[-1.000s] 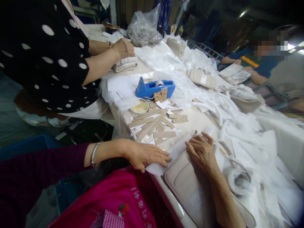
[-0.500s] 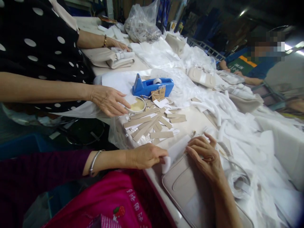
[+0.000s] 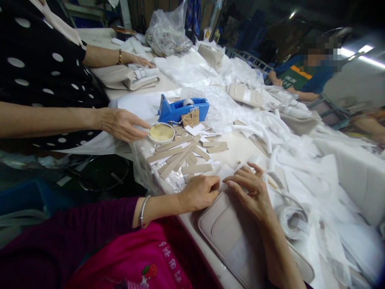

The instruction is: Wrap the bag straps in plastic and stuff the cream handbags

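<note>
A beige bag (image 3: 230, 224) with a piped edge lies flat at the table's near edge. At its upper edge is a thin white sheet (image 3: 226, 171), partly covered by my fingers. My left hand (image 3: 200, 193) is closed in a pinch on this sheet at the bag's upper left corner. Close beside it, my right hand (image 3: 251, 194) reaches over the bag. Its thumb and forefinger come together on the sheet, and the little finger is raised. My fingertips hide the pinched part.
Beige and white strips (image 3: 188, 156) lie beyond my hands, near a blue tape dispenser (image 3: 183, 110) and a round yellow tin (image 3: 161, 133). A co-worker's hand (image 3: 123, 124) touches the tin's side. White wrapping and a tape roll (image 3: 292, 220) lie to the right.
My left hand has moved right and up along the bag edge, closer to my right hand. The white curl at its fingertips is hidden now. The co-worker's near hand has drawn back from over the tin.
</note>
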Motion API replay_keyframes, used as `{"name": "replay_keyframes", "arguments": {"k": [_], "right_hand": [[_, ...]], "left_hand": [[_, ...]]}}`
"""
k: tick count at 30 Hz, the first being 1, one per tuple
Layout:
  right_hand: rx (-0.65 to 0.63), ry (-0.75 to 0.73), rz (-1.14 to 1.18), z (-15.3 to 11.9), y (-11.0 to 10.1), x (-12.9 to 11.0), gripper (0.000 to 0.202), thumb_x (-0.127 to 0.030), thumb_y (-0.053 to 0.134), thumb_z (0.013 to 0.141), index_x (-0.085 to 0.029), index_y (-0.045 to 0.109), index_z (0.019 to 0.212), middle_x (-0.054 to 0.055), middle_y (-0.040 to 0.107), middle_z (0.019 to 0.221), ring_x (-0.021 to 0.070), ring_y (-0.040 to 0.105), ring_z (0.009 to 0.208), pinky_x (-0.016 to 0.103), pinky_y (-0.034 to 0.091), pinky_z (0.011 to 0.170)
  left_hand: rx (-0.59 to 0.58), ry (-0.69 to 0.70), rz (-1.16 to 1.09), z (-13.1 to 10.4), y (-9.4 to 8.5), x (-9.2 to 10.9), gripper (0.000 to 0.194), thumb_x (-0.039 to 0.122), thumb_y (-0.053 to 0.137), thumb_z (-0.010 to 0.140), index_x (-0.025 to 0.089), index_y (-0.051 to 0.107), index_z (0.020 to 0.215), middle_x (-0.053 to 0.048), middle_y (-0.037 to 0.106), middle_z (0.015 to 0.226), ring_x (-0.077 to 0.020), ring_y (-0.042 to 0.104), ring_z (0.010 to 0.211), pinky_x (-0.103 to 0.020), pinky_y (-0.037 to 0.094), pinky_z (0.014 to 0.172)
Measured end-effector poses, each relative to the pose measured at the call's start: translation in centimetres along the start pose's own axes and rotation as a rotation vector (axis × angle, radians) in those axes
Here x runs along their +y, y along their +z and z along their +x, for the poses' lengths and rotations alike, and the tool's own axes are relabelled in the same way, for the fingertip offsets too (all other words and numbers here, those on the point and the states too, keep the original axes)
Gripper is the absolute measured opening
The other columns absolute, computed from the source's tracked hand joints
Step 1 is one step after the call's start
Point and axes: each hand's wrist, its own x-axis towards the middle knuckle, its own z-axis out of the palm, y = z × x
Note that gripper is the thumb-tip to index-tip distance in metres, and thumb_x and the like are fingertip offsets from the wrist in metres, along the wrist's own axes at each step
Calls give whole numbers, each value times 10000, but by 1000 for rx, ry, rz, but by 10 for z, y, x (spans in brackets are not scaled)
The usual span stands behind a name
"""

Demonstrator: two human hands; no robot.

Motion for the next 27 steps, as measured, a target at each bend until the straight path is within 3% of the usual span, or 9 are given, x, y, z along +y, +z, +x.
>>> {"name": "replay_keyframes", "arguments": {"k": [4,8,14,18,27], "right_hand": [[-29,-5,-30,1,1,2,228,-328,539,887,-241,639,702,-46,509,605,134,508,694,444,211,1029],[-48,7,-36,1,1,3,220,-340,551,882,-240,631,703,-41,535,625,143,517,732,443,203,1031],[-47,11,-39,0,2,6,192,-290,549,873,-241,632,707,-40,539,628,144,516,736,444,198,1034],[-33,3,-30,0,2,6,194,-286,553,870,-246,639,701,-40,531,614,143,514,727,445,201,1033],[-58,-43,31,2,2,5,246,-337,560,876,-241,615,656,-46,522,601,141,508,725,445,189,1033]], "left_hand": [[-92,95,-195,-3,-10,-5,98,177,523,794,178,618,818,13,565,757,-124,531,739,-217,416,682],[89,73,-306,-7,-13,-9,281,140,536,792,193,629,1051,-56,543,1075,-168,516,1035,-255,431,876],[161,23,-421,-17,6,-3,113,222,528,859,163,623,868,-33,564,903,-151,538,906,-261,417,850],[92,-6,-595,-20,15,-2,112,224,506,876,154,586,911,-6,585,805,-123,549,759,-228,424,725],[59,172,-430,-23,11,-8,166,153,504,867,156,642,775,-6,602,730,-121,541,752,-231,410,776]]}}
